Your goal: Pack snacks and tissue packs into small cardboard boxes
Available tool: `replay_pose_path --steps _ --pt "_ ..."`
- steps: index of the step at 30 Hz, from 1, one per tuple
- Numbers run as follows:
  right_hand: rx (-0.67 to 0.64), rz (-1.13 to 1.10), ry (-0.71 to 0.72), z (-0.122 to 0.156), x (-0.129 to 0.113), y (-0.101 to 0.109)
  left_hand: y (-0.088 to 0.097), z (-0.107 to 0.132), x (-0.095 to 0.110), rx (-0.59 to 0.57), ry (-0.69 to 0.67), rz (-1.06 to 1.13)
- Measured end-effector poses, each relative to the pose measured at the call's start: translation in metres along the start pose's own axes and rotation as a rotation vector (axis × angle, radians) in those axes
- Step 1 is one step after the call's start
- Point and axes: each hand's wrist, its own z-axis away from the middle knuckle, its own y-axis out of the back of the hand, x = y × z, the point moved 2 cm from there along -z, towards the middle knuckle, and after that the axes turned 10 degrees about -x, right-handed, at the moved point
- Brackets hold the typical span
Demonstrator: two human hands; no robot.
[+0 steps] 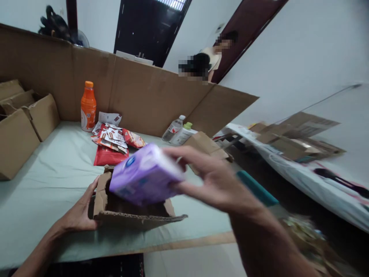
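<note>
My right hand [207,179] grips one end of a purple soft pack [144,179], which looks like a pack of tissues. The pack is tilted, its far end dipping into the mouth of a small open cardboard box [138,219]. My left hand [82,211] is closed around the box's left side, with the thumb near the lower edge and the fingers at the upper corner. Torn, uneven edges show along the box's rim. The pack hides much of the box's inside, and motion blurs the pack and my right hand.
Behind the box lie red and white snack packets [112,142] and an orange bottle [88,107]. A clear bottle [173,129] and a white bottle with a green cap [184,134] lean farther right. Cardboard boxes [17,142] stand left; a cardboard panel [150,88] borders the back. A person [215,57] is beyond.
</note>
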Motion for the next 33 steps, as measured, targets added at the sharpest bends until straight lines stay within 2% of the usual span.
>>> replay_pose_path --steps 2,4,6,9,10,12,15,16,18,21,23,26,30,33 --pt "0.230 0.027 -0.091 -0.005 0.020 0.028 0.001 0.000 -0.003 -0.008 -0.007 -0.040" --pt "0.336 0.127 -0.181 -0.021 0.049 0.033 0.002 0.000 -0.006 0.008 0.003 -0.085" --pt "0.253 0.295 -0.295 -0.045 0.086 0.015 0.001 0.000 -0.007 0.024 0.010 -0.102" --pt "-0.081 0.440 -0.465 -0.074 0.134 -0.036 -0.004 0.000 -0.001 0.028 0.004 -0.081" --pt "-0.163 0.443 -0.485 -0.079 0.145 -0.052 -0.005 0.001 0.002 0.031 0.008 -0.073" --pt "-0.244 0.419 -0.470 -0.082 0.157 -0.074 -0.004 0.008 0.007 0.046 0.019 -0.062" --pt "-0.283 0.396 -0.403 -0.074 0.166 -0.081 0.015 0.030 0.012 0.102 0.035 -0.084" --pt "-0.277 0.388 -0.376 -0.068 0.170 -0.079 0.026 0.040 0.013 0.144 0.046 -0.109" --pt "-0.218 0.356 -0.329 -0.055 0.179 -0.072 0.053 0.061 0.014 0.308 0.085 -0.166" --pt "-0.043 0.260 -0.300 -0.034 0.195 -0.069 0.093 0.081 0.013 0.670 0.160 -0.235" --pt "0.057 0.196 -0.310 -0.021 0.204 -0.073 0.112 0.078 0.010 0.932 0.225 -0.296" --pt "0.197 0.144 -0.351 -0.003 0.208 -0.082 0.130 0.049 -0.002 1.211 0.326 -0.392" --pt "0.388 0.131 -0.444 0.016 0.206 -0.083 0.154 -0.002 -0.028 1.314 0.417 -0.412" --pt "0.475 0.108 -0.521 0.032 0.204 -0.079 0.173 -0.034 -0.045 1.360 0.464 -0.419"
